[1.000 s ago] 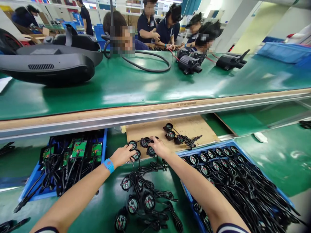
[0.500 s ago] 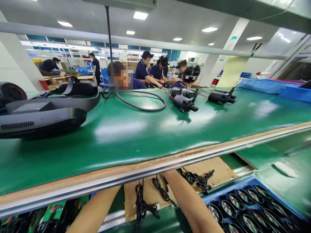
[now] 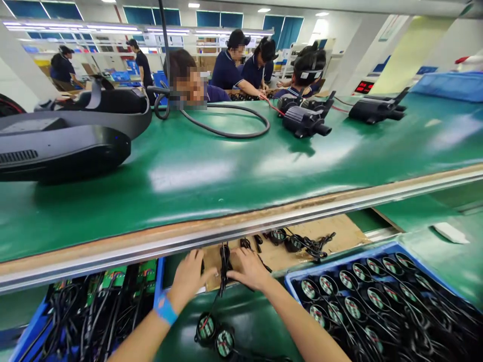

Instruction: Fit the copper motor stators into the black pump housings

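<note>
My left hand (image 3: 190, 277), with a blue band at the wrist, is below the shelf edge. Its fingers are spread and hold nothing. On the other side of a bundled black cable (image 3: 224, 264), my right hand (image 3: 249, 269) has its fingers apart, the thumb close to the cable; whether it touches I cannot tell. A black round part (image 3: 207, 327) with a green circuit face lies on the lower bench, beside a second round part (image 3: 225, 343). More coiled cables (image 3: 320, 245) and round parts (image 3: 294, 243) rest on a cardboard sheet (image 3: 341, 229) beyond my hands.
A blue bin (image 3: 290, 287) on the right holds rows of round parts with cables. Another blue bin (image 3: 159, 281) on the left carries green boards and black cables. The green shelf (image 3: 211, 186) above bears a headset (image 3: 75, 146) and black pumps (image 3: 305, 120). Several people work behind it.
The view has tipped down. My hands, hidden under the shelf edge before, now show beside the cable bundle. Two round parts have come into view on the bench between my forearms.
</note>
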Motion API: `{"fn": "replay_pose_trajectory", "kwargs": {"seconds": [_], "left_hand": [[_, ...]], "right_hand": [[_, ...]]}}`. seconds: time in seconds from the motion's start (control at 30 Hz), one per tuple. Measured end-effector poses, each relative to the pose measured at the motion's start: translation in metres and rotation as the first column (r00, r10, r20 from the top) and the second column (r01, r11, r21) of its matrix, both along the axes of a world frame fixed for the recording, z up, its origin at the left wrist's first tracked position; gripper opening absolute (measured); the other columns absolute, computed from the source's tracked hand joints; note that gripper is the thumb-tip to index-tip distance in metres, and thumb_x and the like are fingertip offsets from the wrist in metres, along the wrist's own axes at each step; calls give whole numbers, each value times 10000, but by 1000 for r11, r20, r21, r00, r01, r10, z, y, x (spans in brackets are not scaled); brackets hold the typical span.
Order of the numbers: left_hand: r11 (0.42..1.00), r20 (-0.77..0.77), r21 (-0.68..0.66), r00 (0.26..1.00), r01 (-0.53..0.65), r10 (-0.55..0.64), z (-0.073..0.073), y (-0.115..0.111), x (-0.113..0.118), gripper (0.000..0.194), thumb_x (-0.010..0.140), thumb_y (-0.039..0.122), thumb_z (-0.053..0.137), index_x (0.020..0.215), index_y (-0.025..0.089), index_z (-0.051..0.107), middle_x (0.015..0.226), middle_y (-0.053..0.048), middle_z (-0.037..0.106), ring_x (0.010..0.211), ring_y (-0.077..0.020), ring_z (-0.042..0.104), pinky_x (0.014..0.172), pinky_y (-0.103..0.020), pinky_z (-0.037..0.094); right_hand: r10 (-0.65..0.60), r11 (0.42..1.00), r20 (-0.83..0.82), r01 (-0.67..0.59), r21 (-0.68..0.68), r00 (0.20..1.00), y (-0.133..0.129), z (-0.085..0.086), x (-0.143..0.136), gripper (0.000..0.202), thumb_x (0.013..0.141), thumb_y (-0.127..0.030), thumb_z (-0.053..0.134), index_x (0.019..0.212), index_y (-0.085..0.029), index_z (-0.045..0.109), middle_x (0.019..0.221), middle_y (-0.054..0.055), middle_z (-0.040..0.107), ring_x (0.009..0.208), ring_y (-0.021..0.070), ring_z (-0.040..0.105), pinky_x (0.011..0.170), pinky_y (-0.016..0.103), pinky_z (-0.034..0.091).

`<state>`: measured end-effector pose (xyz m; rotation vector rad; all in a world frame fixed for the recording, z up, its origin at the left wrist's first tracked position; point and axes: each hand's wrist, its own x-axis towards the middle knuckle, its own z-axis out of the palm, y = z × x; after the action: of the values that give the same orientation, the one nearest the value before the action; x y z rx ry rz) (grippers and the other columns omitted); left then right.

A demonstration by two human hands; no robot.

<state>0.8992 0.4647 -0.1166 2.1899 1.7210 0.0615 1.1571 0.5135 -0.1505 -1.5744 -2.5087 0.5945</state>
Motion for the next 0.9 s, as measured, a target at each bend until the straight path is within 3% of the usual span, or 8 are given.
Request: {"fn": "replay_pose_trajectory", "kwargs": {"seconds": [0.1, 0.2, 0.3, 0.5, 0.6, 0.7, 0.8, 0.9], "left_hand": [[967, 25, -233, 994, -99, 108, -26, -79, -3, 653, 879, 606, 676, 1394, 230, 535, 1396, -139, 570, 1188, -312, 636, 989, -431, 542], [932, 49, -328, 983, -154, 180, -52, -133, -1, 731, 881, 400, 676, 1539, 260, 390, 1519, -130, 501, 1359, -299, 546, 1112, -391, 470], [931, 98, -321, 971, -176, 218, -57, -145, 2, 702, 891, 316, 617, 1545, 214, 381, 1512, -152, 515, 1376, -287, 538, 1146, -377, 440], [973, 200, -170, 962, -154, 187, -22, -96, -1, 598, 784, 325, 725, 1355, 253, 565, 1314, -84, 618, 1197, -290, 635, 1023, -389, 516], [993, 228, -66, 967, -97, 110, -9, -49, 10, 583, 784, 340, 755, 1332, 261, 572, 1237, -60, 632, 1192, -269, 618, 1034, -367, 503], [999, 212, -24, 976, -39, 43, -10, 8, 24, 603, 795, 380, 792, 1337, 235, 571, 1269, -72, 626, 1212, -270, 602, 1050, -391, 500], [999, 161, -31, 986, -28, 33, -19, 58, 27, 616, 832, 380, 797, 1367, 187, 563, 1316, -113, 613, 1198, -285, 605, 1036, -481, 512], [997, 128, -26, 988, -78, 81, -21, 77, 23, 683, 841, 377, 810, 1428, 163, 534, 1328, -151, 613, 1190, -309, 616, 1025, -526, 520]], "right_hand": [[98, 992, 45, -93, -89, 994, -41, -8, -8, 1093, 682, -465, 924, 1586, -441, 311, 1621, 91, 306, 1359, 320, 514, 1113, 435, 505], [100, 990, 133, -85, -111, 986, -57, -14, -24, 839, 869, -148, 691, 1538, -518, 347, 1676, 79, 167, 1284, 317, 582, 1038, 456, 543], [54, 993, 223, -30, -113, 973, -54, -14, -40, 670, 915, -60, 471, 1482, -418, 455, 1614, 132, 282, 1115, 268, 677, 926, 407, 582], [61, 997, 373, -39, -67, 926, -27, 14, -30, 454, 951, -89, 412, 1308, -293, 604, 1231, 120, 619, 935, 201, 713, 821, 282, 569], [-25, 998, 420, 2, 55, 907, -6, 41, -11, 554, 963, -62, 299, 1380, -286, 587, 1331, 173, 580, 1039, 265, 684, 898, 399, 560], [-138, 980, 420, 64, 186, 897, 7, 61, 1, 669, 955, -37, 228, 1551, -254, 439, 1514, 223, 432, 1303, 364, 546, 1069, 566, 449], [-94, 986, 404, 30, 162, 910, -3, 56, -8, 599, 998, -109, 249, 1542, -235, 466, 1395, 219, 552, 1255, 338, 587, 1052, 511, 475], [74, 997, 391, -74, -17, 917, -27, 28, -33, 416, 1049, -309, 398, 1413, -312, 599, 1038, 127, 722, 1002, 272, 719, 878, 378, 572]]}}
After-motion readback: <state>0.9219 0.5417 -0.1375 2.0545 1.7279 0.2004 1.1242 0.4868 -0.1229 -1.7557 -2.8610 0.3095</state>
